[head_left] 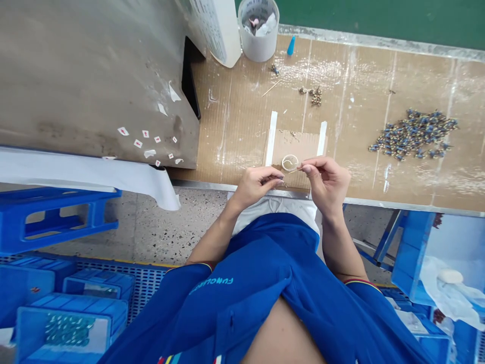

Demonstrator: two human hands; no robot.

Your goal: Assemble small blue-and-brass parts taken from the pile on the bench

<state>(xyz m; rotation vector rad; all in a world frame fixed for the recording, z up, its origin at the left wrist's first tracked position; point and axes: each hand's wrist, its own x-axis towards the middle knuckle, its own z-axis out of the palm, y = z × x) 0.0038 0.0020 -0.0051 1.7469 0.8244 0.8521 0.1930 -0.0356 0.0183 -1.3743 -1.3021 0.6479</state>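
Right hand (326,184) pinched a thin wooden stick (293,171), tip just at a small white ring (290,162) on a taped cardboard pad (293,149) — left hand (257,187) curled closed, anything held too small to tell.

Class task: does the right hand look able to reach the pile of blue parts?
Probably yes: the right hand is nearer, and nothing on the bench stands between it and the pile.
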